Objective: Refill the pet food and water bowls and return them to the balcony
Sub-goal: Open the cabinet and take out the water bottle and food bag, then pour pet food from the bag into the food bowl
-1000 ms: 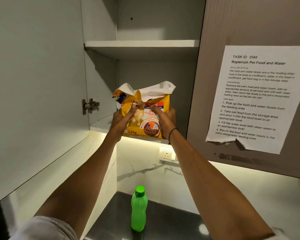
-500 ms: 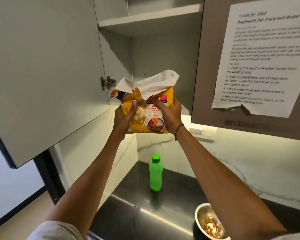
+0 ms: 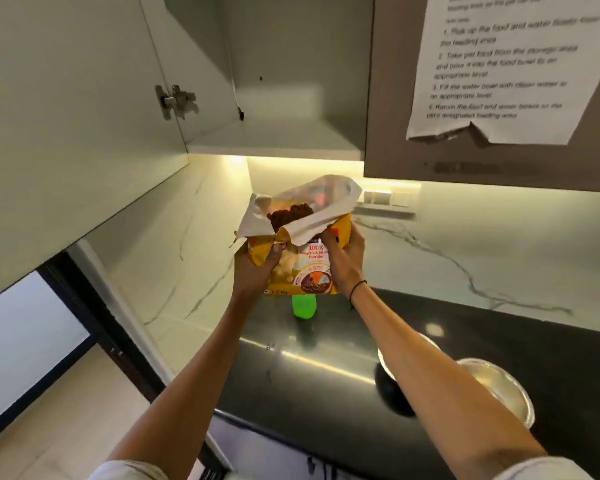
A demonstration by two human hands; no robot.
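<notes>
Pet food bag (image 3: 302, 268), yellow, held up in the air with both hands, above the back part of the dark countertop (image 3: 326, 375) and below the open wall cabinet (image 3: 274, 136). Top of bag torn open, white inner lining folded outward; brown kibble (image 3: 290, 213) visible inside the mouth. "100%" and "1.2 kg" legible on the front panel.

Left hand (image 3: 257, 268): fingers curled round the bag's left edge, thumb pressed on the front face. Right hand (image 3: 343, 261): fingers wrapped round the bag's right edge just under the folded lining, thumb on the front. Black band on the right wrist.

Green bottle (image 3: 303, 306) standing on the countertop near its back edge, upper part hidden behind the bag's bottom.

Two metal bowls toward the right front part of the countertop: nearer bowl (image 3: 503, 389) mostly in view right of the right forearm, contents not readable from the glare; second bowl (image 3: 383, 358) largely covered by the forearm, only its rim showing.

Cabinet door (image 3: 66, 126) swung open at left, hinge (image 3: 175, 100) visible. Printed task sheet (image 3: 510, 67) taped to the closed door at right, bottom edge torn. Lit strip under the cabinet; marbled white backsplash (image 3: 482, 244) behind the countertop; switch plate (image 3: 388, 199) on the wall just right of the bag's top.
</notes>
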